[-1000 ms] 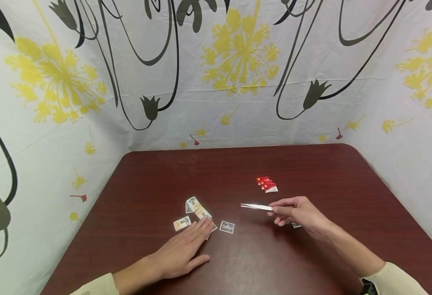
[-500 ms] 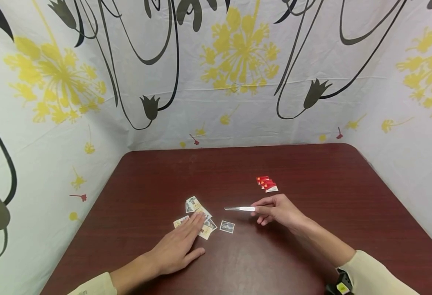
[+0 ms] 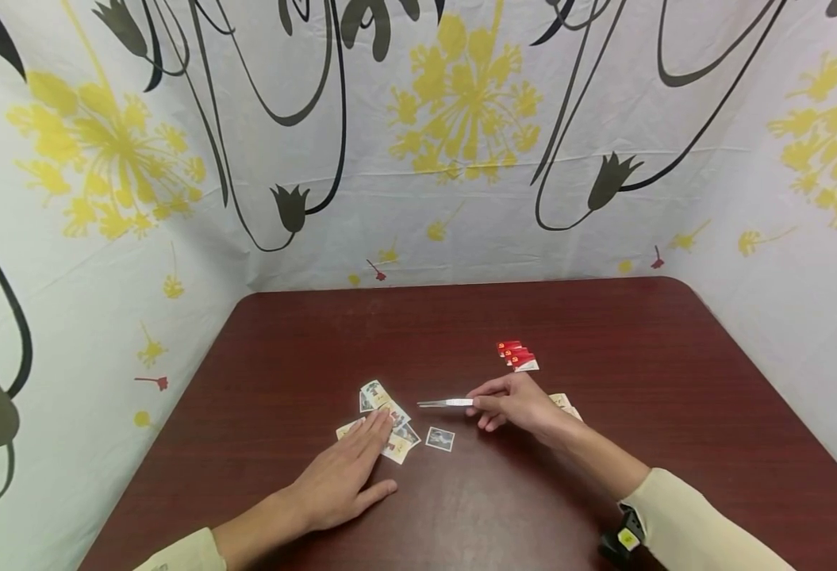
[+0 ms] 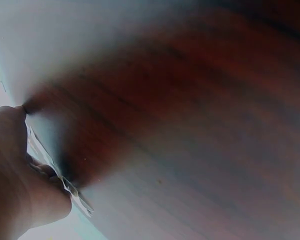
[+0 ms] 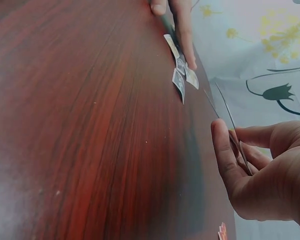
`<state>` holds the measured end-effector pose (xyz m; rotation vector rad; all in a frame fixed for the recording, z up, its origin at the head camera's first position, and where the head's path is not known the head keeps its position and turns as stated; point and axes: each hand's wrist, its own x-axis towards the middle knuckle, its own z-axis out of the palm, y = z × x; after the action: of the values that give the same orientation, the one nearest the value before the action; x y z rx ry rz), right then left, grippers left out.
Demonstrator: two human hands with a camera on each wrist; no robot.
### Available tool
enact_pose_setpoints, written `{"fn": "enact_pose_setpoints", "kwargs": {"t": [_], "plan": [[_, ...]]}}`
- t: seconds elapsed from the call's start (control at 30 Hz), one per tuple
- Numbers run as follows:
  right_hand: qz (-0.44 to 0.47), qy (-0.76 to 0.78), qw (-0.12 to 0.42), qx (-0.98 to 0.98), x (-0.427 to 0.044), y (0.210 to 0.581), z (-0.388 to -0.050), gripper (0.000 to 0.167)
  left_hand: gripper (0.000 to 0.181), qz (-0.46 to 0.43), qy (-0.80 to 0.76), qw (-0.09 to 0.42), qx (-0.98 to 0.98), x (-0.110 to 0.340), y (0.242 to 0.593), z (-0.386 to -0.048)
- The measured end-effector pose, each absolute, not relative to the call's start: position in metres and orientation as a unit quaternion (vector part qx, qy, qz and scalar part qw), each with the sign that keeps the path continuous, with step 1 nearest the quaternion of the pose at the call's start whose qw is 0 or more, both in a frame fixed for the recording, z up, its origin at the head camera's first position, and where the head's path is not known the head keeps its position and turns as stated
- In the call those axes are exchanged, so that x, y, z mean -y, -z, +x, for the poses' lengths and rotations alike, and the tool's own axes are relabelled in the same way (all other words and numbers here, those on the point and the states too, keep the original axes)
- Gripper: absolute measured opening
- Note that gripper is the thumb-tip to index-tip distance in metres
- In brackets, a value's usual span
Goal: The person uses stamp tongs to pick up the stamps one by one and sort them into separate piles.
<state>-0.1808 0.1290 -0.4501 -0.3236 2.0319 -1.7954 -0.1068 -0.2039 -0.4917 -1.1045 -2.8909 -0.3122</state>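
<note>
My left hand (image 3: 347, 480) lies with its fingers straight on a loose cluster of small stamps (image 3: 375, 392), hiding some of them. In the left wrist view, that hand (image 4: 20, 185) rests at the left edge over thin paper edges. Pinched between the thumb and fingers of my right hand (image 3: 521, 406) is a pair of silver tweezers (image 3: 447, 403), pointing left. In the right wrist view, the tweezers (image 5: 227, 111) have their tips apart with nothing between them. A single grey stamp (image 3: 440, 438) lies just right of the cluster, below the tweezer tips.
Red stamps (image 3: 516, 357) overlap in a slanted row behind my right hand. More pale stamps (image 3: 566, 404) show partly behind the right wrist. Everything lies on a dark red-brown table (image 3: 332, 333), with patterned cloth (image 3: 418, 238) hanging around it.
My right hand has moved left with the tweezers, toward the stamp cluster, uncovering pale stamps on the right. The left hand has shifted slightly left on the cluster, showing more of the front stamps.
</note>
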Motion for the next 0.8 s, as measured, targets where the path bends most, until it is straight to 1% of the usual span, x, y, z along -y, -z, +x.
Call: {"fn": "enact_pose_setpoints", "kwargs": {"t": [0.43, 0.8], "plan": [[-0.104, 0.642, 0.217, -0.728, -0.109, 0.454, -0.193, 0.026, 0.085, -0.348, 0.096, 0.012, 0.932, 0.204, 0.491, -0.105], [-0.087, 0.63, 0.233, -0.736, -0.1, 0.455, -0.194, 0.024, 0.085, -0.347, 0.1, 0.002, 0.933, 0.205, 0.492, -0.106]]}}
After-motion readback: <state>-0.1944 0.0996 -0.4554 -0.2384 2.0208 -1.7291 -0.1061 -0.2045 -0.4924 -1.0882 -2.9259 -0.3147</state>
